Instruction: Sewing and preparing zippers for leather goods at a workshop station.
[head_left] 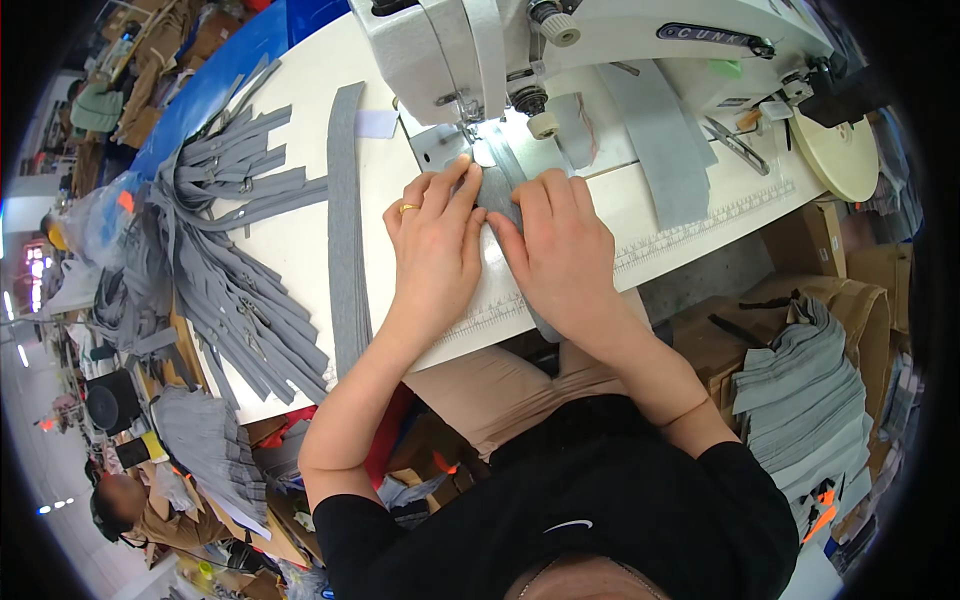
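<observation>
At upper centre of frame, gray fabric strip [494,192] runs up to presser foot [470,130] of white sewing machine [425,55], passing between left hand [433,232] and right hand [562,245], tail near front edge of table [485,300]. Left flat, unclenched, fingertips [463,163] close by foot; right curled over strip's right side, whether pinching, cannot tell from here. Doing it well, I judge: light even pressure, layers lined up, left fingertips clear of foot, no tugging, tail hanging free.

Both forearms [365,385] extended forward, elbows [325,465] bent; left hand [437,240] held palm down, fingers [437,193] stretched ahead; right hand [562,245] placed beside it, palm down, thumb [508,237] angled inward
</observation>
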